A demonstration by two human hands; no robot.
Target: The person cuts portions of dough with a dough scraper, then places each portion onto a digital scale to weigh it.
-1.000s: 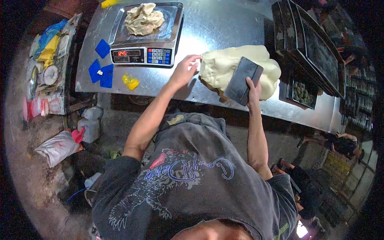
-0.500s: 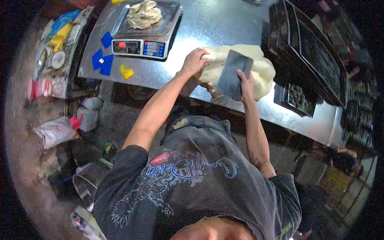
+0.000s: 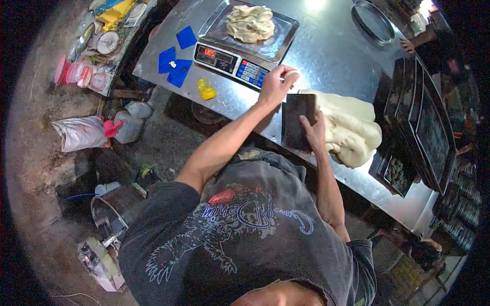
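Note:
A large pale mass of dough [image 3: 354, 122] rests near the front edge of the metal table. My right hand [image 3: 315, 131] grips a wide flat dough scraper [image 3: 296, 122], which stands against the dough's left side. My left hand [image 3: 275, 91] is closed on a small piece of dough [image 3: 292, 78], mostly hidden by the fingers. It is raised just right of the digital scale's keypad. The scale [image 3: 217, 58] shows lit red digits. On its clear tray [image 3: 282, 35] lies a lumpy heap of dough [image 3: 250, 23].
Blue plastic scrapers [image 3: 178, 73] and a yellow object [image 3: 206, 89] lie left of the scale. Dark trays [image 3: 423, 122] stand upright at the right. Round pans [image 3: 375, 23] sit at the back, near another person's hand [image 3: 407, 46]. A side table [image 3: 102, 84] stands far left.
My left hand has left the large dough and moved toward the scale with a small piece. The scraper has shifted to the dough's left side. The camera view has turned.

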